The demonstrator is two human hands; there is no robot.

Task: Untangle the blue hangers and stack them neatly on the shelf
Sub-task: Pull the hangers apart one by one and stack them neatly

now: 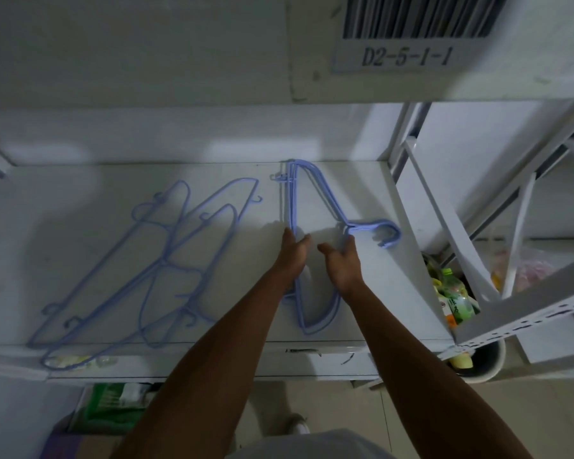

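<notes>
With our left hand [294, 251] and right hand [343, 260] fingers holding the stacked hangers [292, 200], their hooks [386, 231] overhang the shelf [362, 190] edge and risk sliding off.

Bare forearms [408, 352], pale grey top [312, 445]

Above me a barcode label [415, 31] reads D2-5-1-1, stuck on the upper shelf's edge. To my right, past the white rack frame [524, 313], a bin [487, 362] holds a green bottle [456, 294] and other packaging — too jumbled to name. Below, a green packet [113, 405] lies in the dim space, and a white shoe [297, 424] shows on the tiled floor [444, 412].
</notes>
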